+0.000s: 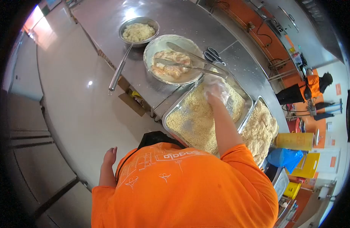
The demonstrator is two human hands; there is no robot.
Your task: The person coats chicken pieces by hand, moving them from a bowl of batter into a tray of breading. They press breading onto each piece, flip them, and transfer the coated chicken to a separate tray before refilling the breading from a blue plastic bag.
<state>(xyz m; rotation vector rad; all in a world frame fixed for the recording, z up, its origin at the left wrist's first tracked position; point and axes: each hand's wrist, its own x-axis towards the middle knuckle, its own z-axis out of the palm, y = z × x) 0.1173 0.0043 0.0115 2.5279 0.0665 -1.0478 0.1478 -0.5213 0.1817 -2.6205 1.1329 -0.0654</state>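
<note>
My right hand [216, 91], in a clear plastic glove, is closed around the hinge end of long metal tongs [190, 67]. It is over a metal tray [165, 121] of pale yellow crumbs [194, 117]. The tongs' arms are spread and point left across a white bowl [149, 57], one tip over pale, wet, batter-coated pieces of raw meat [171, 64]. My left hand [109, 156] hangs bare at my side, away from the table. Its fingers look loosely extended, with nothing seen in them.
A long-handled metal pan [122, 29] of pale crumbly food sits beyond the bowl, its handle over the steel table's edge. Black scissors [213, 55] lie beside the bowl. Another crumb-filled tray [260, 129] stands at right. Another person [309, 89] is at the far right.
</note>
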